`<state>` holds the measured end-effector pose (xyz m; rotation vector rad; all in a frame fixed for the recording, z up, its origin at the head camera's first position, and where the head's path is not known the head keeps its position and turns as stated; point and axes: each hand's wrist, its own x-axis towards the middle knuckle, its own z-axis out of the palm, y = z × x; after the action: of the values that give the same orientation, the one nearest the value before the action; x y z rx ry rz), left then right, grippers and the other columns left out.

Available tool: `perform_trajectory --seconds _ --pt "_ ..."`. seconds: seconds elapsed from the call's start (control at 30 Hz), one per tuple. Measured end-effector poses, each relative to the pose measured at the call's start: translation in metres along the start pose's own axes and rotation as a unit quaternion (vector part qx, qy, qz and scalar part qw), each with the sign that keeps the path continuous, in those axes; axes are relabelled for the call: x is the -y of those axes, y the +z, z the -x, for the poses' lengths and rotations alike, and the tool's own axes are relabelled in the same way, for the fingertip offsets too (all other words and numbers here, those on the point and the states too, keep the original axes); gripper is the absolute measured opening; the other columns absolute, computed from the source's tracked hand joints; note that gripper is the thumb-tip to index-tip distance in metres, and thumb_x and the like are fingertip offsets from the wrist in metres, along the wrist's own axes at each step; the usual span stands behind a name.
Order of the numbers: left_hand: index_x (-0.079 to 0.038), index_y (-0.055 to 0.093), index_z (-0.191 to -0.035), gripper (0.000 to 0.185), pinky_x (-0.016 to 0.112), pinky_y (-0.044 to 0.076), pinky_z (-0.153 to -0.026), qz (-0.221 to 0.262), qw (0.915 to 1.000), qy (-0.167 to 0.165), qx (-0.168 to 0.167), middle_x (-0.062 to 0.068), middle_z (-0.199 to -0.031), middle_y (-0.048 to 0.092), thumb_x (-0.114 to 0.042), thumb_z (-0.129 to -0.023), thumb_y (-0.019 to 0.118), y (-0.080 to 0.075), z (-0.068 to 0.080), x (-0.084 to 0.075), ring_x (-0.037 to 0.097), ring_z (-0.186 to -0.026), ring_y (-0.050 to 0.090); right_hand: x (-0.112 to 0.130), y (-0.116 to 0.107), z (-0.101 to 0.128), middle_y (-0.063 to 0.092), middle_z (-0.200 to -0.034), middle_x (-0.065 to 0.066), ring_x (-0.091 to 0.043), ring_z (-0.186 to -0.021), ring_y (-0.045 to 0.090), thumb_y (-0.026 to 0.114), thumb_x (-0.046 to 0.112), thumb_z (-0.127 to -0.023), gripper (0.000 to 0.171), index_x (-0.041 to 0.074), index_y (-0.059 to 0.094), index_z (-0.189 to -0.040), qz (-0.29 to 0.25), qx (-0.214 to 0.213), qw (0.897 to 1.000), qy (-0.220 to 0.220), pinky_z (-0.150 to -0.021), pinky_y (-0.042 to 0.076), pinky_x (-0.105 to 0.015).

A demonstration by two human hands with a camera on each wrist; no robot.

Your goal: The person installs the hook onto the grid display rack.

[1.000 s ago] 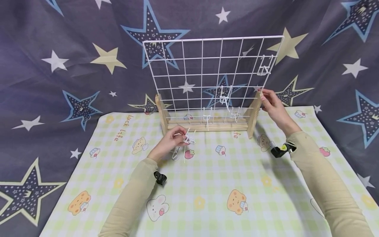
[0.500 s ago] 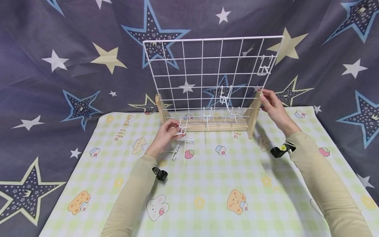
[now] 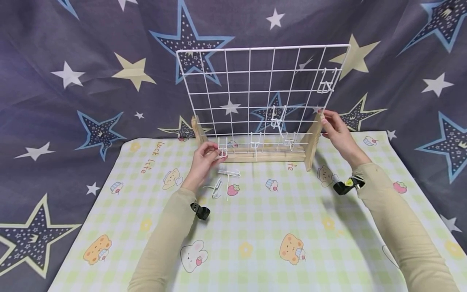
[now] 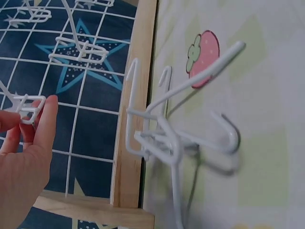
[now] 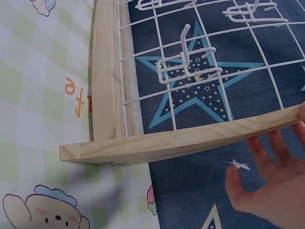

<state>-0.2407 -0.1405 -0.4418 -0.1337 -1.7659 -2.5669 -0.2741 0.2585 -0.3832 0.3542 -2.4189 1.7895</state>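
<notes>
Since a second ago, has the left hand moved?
Yes. The left hand, pinching a white hook, has gone from the tablecloth up and away to the bottom row of the wire grid.
</notes>
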Motion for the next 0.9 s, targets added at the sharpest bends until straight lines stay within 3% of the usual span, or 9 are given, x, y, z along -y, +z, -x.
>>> perform_trajectory --seconds 0.23,0.33,0.43,0.6,0.9 --pt "0.003 0.051 -0.098 0.017 0.04 0.054 -0.086 0.026 0.9987 0.007 -0.042 0.011 -0.091 0.05 0.018 -0.091 0.047 0.007 -0.007 0.002 0.02 -0.08 0.065 -0.003 0.0 -0.002 0.036 -0.147 -0.017 -0.016 -0.124 0.042 0.039 0.024 -0.106 0.041 0.01 0.037 -0.144 -0.01 0.001 1.0 0.001 -0.099 0.041 -0.048" --pt "0.014 0.046 -0.108 0.016 0.038 0.054 -0.085 0.04 0.997 0.006 -0.066 0.011 -0.091 0.051 0.016 -0.092 0.047 0.009 -0.011 0.004 0.019 -0.079 0.064 -0.005 0.0 -0.002 0.037 -0.146 -0.017 -0.016 -0.123 0.042 0.038 0.023 -0.106 0.043 0.007 0.035 -0.145 -0.015 0.001 1.0 0.002 -0.099 0.041 -0.05" --pt "0.015 0.045 -0.111 0.019 0.036 0.055 -0.083 0.053 0.9948 -0.002 -0.087 0.012 -0.092 0.051 0.016 -0.093 0.047 0.012 -0.015 0.004 0.023 -0.081 0.064 -0.005 0.001 -0.003 0.038 -0.144 -0.016 -0.017 -0.122 0.043 0.038 0.023 -0.106 0.043 0.006 0.033 -0.146 -0.02 0.002 1.0 0.001 -0.097 0.042 -0.048" --pt "0.005 0.052 -0.102 0.016 0.037 0.055 -0.083 0.062 0.9931 -0.002 -0.099 0.011 -0.091 0.051 0.016 -0.092 0.048 0.018 -0.021 0.004 0.024 -0.083 0.062 -0.004 0.001 -0.002 0.04 -0.142 -0.015 -0.018 -0.121 0.043 0.038 0.024 -0.106 0.044 0.006 0.033 -0.146 -0.022 0.002 1.0 -0.002 -0.093 0.045 -0.039" --pt "0.013 0.051 -0.103 0.014 0.038 0.056 -0.081 0.076 0.9902 0.002 -0.117 0.011 -0.089 0.051 0.018 -0.091 0.049 0.021 -0.024 0.008 0.026 -0.082 0.061 -0.002 -0.001 -0.001 0.039 -0.142 -0.015 -0.019 -0.122 0.043 0.038 0.024 -0.106 0.044 0.007 0.033 -0.146 -0.017 0.002 1.0 -0.001 -0.094 0.047 -0.04"
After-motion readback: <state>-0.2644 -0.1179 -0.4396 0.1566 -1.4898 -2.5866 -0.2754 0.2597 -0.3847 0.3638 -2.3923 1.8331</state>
